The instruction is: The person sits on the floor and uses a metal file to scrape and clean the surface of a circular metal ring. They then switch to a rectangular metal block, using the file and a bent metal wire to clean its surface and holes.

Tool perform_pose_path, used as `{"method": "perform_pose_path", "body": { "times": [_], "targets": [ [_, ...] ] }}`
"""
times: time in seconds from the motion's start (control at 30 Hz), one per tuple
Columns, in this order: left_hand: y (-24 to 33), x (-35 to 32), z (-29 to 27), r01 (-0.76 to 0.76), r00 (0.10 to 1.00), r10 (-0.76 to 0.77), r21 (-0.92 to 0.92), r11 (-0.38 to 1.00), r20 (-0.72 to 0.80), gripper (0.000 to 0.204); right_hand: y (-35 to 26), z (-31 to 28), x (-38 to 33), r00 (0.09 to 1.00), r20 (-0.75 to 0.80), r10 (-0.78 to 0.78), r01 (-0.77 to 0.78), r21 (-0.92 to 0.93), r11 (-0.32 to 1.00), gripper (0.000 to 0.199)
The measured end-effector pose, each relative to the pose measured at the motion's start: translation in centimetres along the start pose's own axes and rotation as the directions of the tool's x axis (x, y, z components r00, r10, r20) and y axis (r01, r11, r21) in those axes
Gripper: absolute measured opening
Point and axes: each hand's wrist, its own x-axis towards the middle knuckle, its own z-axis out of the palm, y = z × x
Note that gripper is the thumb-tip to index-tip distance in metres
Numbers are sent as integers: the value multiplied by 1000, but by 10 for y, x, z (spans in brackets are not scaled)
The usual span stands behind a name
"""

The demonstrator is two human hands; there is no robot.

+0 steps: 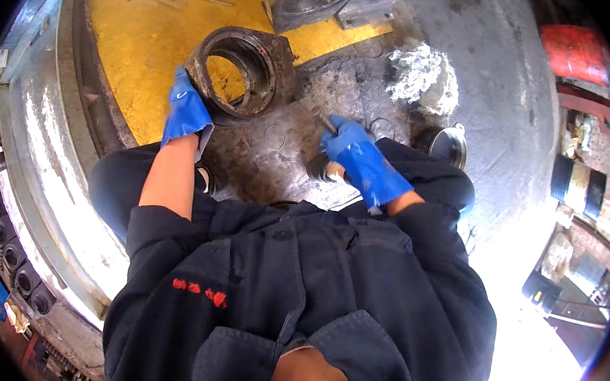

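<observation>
Likely heavy, the ring (259,65) is best rim-held; left hand (186,112) laid there, grip unclear; rod (329,123) clasped in right hand (348,140).

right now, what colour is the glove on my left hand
Blue; the glove on your left hand shows best in the head view.

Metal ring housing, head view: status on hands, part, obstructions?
Left hand on left side of ring housing. Right hand closed around slim item, kind unclear. Yellow sheet visible through housing's bore. White rag-like heap off right, apart from housing.
</observation>
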Motion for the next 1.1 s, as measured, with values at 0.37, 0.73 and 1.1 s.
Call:
{"method": "perform_pose_path", "body": {
  "times": [0.37,0.73,1.1],
  "targets": [
    [27,-36,34,100,995,-102,-140,985,-6,66,7,4,5,983,-141,-114,110,-39,993,36],
    [10,-19,14,22,979,29,-246,969,202,66,-32,-61,50,974,-223,51,141,761,633,29],
    [57,-80,55,106,985,-68,-249,963,157,65,-78,-212,88,927,-269,-262,87,832,-548,10]
  ]
}}
